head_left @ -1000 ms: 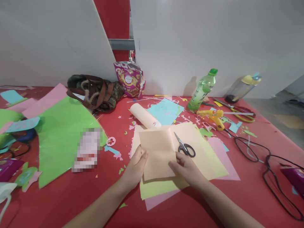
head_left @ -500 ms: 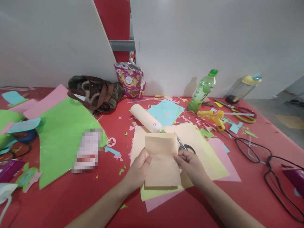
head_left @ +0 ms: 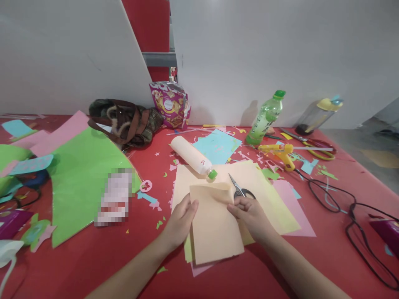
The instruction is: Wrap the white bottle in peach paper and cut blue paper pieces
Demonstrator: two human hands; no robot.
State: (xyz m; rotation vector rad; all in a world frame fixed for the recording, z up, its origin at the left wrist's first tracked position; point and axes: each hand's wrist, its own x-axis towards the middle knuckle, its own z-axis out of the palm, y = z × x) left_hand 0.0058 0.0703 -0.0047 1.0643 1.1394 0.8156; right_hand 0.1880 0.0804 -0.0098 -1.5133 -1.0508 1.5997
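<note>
A peach-coloured sheet of paper [head_left: 216,230] is held up between my two hands, its top right corner curling over. My left hand [head_left: 181,222] pinches its left edge, thumb on the front. My right hand [head_left: 251,216] grips the right edge near the curled corner. Below lies a stack of peach, yellow and pink paper [head_left: 271,207]. Scissors with dark handles [head_left: 239,189] rest on the stack, just beyond my right fingers. A white bottle with a green cap [head_left: 195,155] lies on its side at the stack's far edge.
On the red table [head_left: 149,265] lie a yellow glue gun [head_left: 280,153] with a black cord, blue paper [head_left: 218,147], green sheeting [head_left: 84,178] and scattered scraps. A green drink bottle [head_left: 266,118], a snack bag [head_left: 171,104] and a camouflage bag [head_left: 124,122] stand along the white wall.
The peach sheet has come down and toward me and its upper fold has opened out, leaving the top right corner curled. The white bottle's green cap now shows fully.
</note>
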